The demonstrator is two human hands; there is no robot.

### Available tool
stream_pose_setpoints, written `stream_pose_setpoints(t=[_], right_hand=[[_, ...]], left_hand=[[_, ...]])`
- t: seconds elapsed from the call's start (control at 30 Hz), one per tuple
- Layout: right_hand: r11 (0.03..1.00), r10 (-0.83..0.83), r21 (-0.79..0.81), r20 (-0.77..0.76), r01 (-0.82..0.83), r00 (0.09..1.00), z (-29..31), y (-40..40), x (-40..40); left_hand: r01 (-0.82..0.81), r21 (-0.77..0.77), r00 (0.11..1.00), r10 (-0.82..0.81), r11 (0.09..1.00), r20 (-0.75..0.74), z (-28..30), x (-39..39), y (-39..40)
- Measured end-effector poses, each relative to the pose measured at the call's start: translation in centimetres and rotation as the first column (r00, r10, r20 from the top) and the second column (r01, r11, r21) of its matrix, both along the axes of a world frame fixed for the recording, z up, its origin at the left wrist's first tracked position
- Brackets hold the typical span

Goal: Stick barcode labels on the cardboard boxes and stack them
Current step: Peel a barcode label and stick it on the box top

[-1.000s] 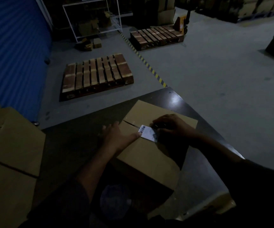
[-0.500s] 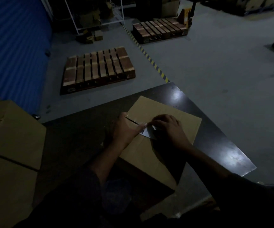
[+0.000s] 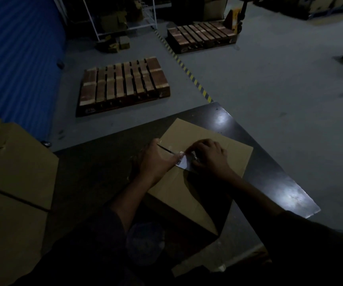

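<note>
Beside stacked cardboard boxes (image 3: 16, 182) at left, a person's left hand (image 3: 158, 159) lies flat, thumb on a barcode label (image 3: 184, 162) atop a cardboard box (image 3: 189, 193) on a dark table (image 3: 96, 168), while the right hand (image 3: 209, 156) presses the label's other edge with curled fingers.
</note>
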State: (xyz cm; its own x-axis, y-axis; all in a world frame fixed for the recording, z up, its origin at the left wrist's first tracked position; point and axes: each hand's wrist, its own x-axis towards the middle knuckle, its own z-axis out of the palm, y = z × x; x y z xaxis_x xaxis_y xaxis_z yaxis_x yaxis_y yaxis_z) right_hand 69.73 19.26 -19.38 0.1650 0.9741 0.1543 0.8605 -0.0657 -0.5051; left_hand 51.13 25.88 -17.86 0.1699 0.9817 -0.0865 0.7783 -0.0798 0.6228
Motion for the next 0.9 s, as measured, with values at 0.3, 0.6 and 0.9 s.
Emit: stream_pose_setpoints(t=[0.3,0.6,0.9], right_hand=[[0.999,0.030,-0.022,0.012,-0.030,0.999,-0.3,0.7,-0.1],[0.996,0.080,-0.038,0.025,-0.079,0.996,-0.5,0.6,1.0],[0.998,0.058,-0.014,-0.030,-0.058,0.998,-0.7,-0.8,1.5]], left_hand=[[0.025,0.007,0.999,-0.025,1.000,0.034,-0.1,-0.1,-0.1],[0.008,-0.019,0.996,-0.006,1.000,0.086,0.3,0.1,-0.6],[0.001,-0.021,1.000,0.000,1.000,0.021,0.3,0.1,-0.4]])
